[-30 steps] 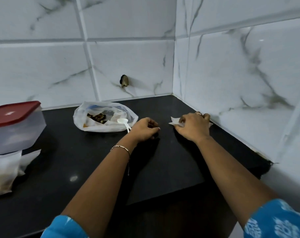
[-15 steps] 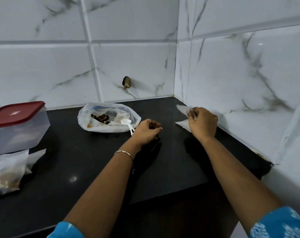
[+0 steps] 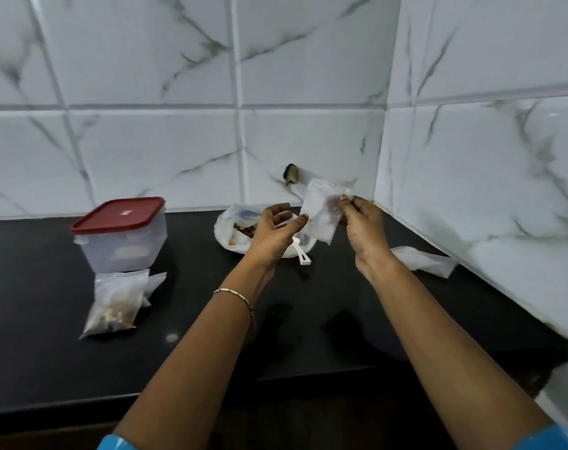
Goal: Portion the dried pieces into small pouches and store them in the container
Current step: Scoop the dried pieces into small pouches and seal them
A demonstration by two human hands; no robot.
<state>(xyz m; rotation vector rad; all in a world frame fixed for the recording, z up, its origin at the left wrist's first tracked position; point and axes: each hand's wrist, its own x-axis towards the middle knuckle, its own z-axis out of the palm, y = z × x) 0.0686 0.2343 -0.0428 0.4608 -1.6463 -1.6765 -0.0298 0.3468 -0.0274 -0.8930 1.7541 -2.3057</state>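
"Head camera: which step was in hand?"

"Opening a fresh pouch, I judged. The right hand (image 3: 365, 228) held a small flat clear plastic pouch (image 3: 321, 214) up above the glossy black desk (image 3: 195, 336). Its grip was clamped on the pouch's upper right corner between thumb and fingertips. The pouch looked empty."

"And the left hand (image 3: 274, 232)?"

"Raised just beside it, thumb tip at the pouch's left edge, fingers loosely curled. Whether that grip had closed on the plastic, I could not tell."

"Where was the stock?"

"The dark dried pieces (image 3: 243, 228) lay in a crumpled white plastic bag (image 3: 230, 232) behind the hands, near the back wall. A white plastic spoon (image 3: 303, 254) lay at the bag's mouth. One clear pouch already filled (image 3: 113, 303) lay in front of the clear square container with the red lid (image 3: 123, 238), and that lid was on. Near the right wall lay some spare flat pouches (image 3: 422, 259)."

"What did the next move call for?"

"As I read it, both grips had to slide the two plastic layers apart at the mouth. Then one hand would hold it open while the other took up the spoon. Thin film clings, so a light rubbing pinch would likely serve better than a pull."
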